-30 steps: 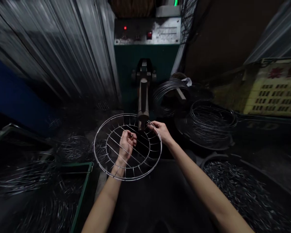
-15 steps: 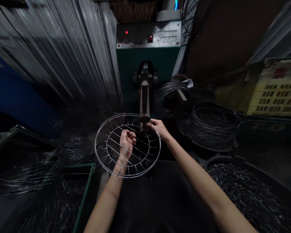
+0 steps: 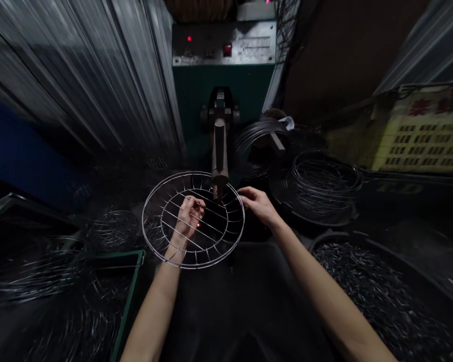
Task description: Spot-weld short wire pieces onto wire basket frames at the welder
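Note:
A round wire basket [image 3: 204,251], with two rim rings, a smaller inner ring and several cross wires, sits tilted under the tip of a spot welder's upper electrode arm [image 3: 219,156]. My left hand [image 3: 190,213] is beneath the basket, seen through its wires, with fingers curled closed on a cross wire. Beside the right part of the rim is my right hand [image 3: 258,203], thumb and forefinger stretched toward the rim and slightly apart. Nothing shows between those fingers. Small orange sparks glow near the electrode tip and by my left hand.
Behind stands the green welding machine [image 3: 196,85] with a red-lit panel. Wire rings [image 3: 324,176] and a tub of short metal pieces [image 3: 366,281] are on the right, below a yellow crate [image 3: 426,136]. At left, a green-edged bin [image 3: 134,286] holds bent wires.
My right hand has drawn back to the right, off the basket's rim by the electrode. Orange sparks have appeared. The left hand keeps its grip, and the whole view has shifted slightly.

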A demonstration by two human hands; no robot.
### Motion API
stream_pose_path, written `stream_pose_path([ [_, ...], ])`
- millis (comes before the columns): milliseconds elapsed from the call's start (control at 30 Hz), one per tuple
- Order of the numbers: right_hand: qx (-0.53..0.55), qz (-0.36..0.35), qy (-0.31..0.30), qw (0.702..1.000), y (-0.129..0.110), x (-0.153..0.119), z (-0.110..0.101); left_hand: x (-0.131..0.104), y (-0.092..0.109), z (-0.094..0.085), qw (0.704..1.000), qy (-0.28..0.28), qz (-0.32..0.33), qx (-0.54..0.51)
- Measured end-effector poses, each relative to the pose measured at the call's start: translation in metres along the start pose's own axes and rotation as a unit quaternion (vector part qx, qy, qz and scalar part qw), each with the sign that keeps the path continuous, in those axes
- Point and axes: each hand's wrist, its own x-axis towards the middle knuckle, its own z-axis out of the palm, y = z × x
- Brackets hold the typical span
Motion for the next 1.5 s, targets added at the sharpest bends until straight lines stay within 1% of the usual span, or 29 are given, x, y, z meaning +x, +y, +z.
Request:
stream_pose_path([
  [67,0.016,0.014,-0.012,1.0,0.002,-0.011,0.002,-0.002,-0.001,0.002,0.999,0.024,0.04,0.014],
  [167,0.02,0.002,0.013,1.0,0.007,-0.008,0.013,-0.005,-0.005,0.007,0.994,0.056,0.089,0.024],
  [233,0.011,-0.011,0.029,0.999,0.008,0.002,0.02,-0.006,-0.007,0.009,0.992,0.065,0.102,0.025],
  [333,0.007,-0.018,0.024,1.0,0.006,0.014,0.024,-0.004,-0.007,0.009,0.991,0.074,0.112,0.021],
  [500,0.0,-0.023,0.013,1.0,0.002,0.018,0.023,0.0,-0.009,0.004,0.99,0.07,0.124,0.021],
  [667,0.006,-0.02,0.005,1.0,0.003,0.02,0.024,-0.001,-0.014,0.001,0.989,0.069,0.126,0.025],
  [800,0.024,-0.007,0.012,1.0,0.004,0.016,0.018,-0.002,-0.01,-0.003,0.992,0.061,0.11,0.024],
  [867,0.017,-0.002,0.02,1.0,0.005,0.007,0.012,-0.003,-0.005,-0.006,0.996,0.039,0.077,0.028],
  [933,0.01,0.001,0.01,1.0,0.006,-0.002,0.006,-0.005,0.0,-0.008,0.998,0.009,0.035,0.046],
  [1000,0.003,-0.002,0.0,1.0,0.006,-0.008,0.004,-0.008,0.002,-0.008,0.997,-0.007,0.011,0.071],
  [1033,-0.001,-0.007,0.002,1.0,0.006,-0.008,0.005,-0.01,0.003,-0.007,0.997,-0.004,0.013,0.081],
  [1100,-0.01,-0.021,0.012,1.0,0.004,-0.004,0.009,-0.014,0.002,-0.005,0.995,0.016,0.038,0.09],
  [1233,-0.005,-0.04,0.007,0.999,0.001,0.015,0.018,-0.019,-0.003,-0.002,0.991,0.043,0.085,0.091],
  [1367,-0.005,-0.042,-0.003,0.999,0.0,0.026,0.021,-0.017,-0.005,-0.002,0.99,0.048,0.093,0.089],
  [1500,-0.002,-0.04,-0.01,0.999,0.0,0.029,0.022,-0.016,-0.004,-0.003,0.99,0.051,0.093,0.095],
])
